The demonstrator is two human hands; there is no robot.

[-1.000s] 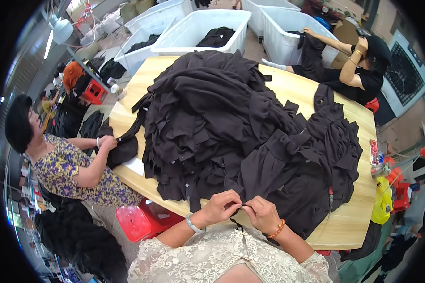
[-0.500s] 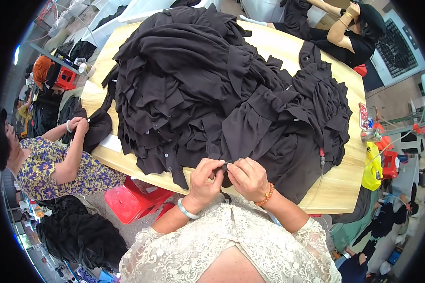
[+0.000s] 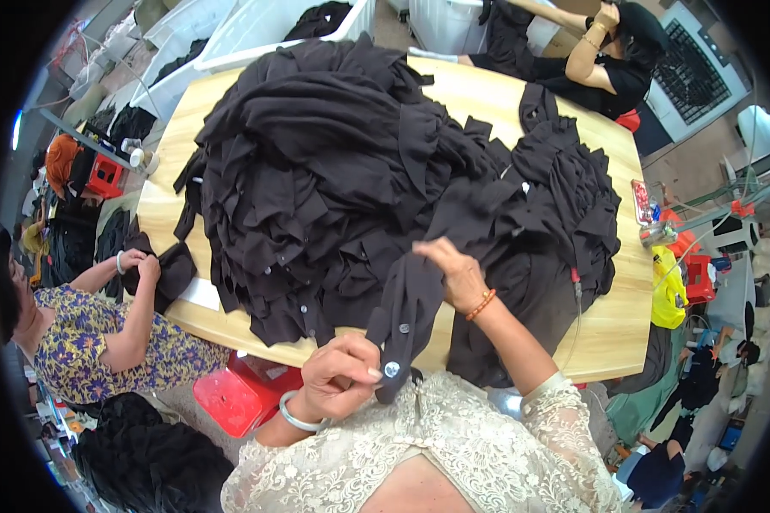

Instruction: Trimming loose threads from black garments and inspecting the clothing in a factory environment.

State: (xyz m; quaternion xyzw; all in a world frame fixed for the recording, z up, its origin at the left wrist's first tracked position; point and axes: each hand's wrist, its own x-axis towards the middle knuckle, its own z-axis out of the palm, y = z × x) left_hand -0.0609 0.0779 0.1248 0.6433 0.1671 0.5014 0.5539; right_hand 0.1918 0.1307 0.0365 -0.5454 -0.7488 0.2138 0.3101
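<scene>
A strip of a black shirt (image 3: 409, 295), with a pale shiny button near its lower end and a darker one above, is stretched between my hands. My left hand (image 3: 340, 376), fingers curled, grips the lower end beside the shiny button. Higher up and to the right, my right hand (image 3: 453, 272) pinches the strip's upper part between thumb and fingers. Just beyond lies a large heap of black shirts (image 3: 308, 145), some showing buttons. A second black pile (image 3: 565, 184) lies to its right.
The wooden table (image 3: 607, 342) carries a red-tipped cord (image 3: 576, 286) near its right side. A co-worker (image 3: 120, 333) handles dark cloth at left; another person (image 3: 607, 68) sits at the far right. A red stool (image 3: 239, 393) stands below the near left edge. White bins (image 3: 274, 38) stand behind.
My hands were close together over a small piece of black fabric. They have parted, left down and right up, spreading the buttoned strip. The view has shifted slightly.
</scene>
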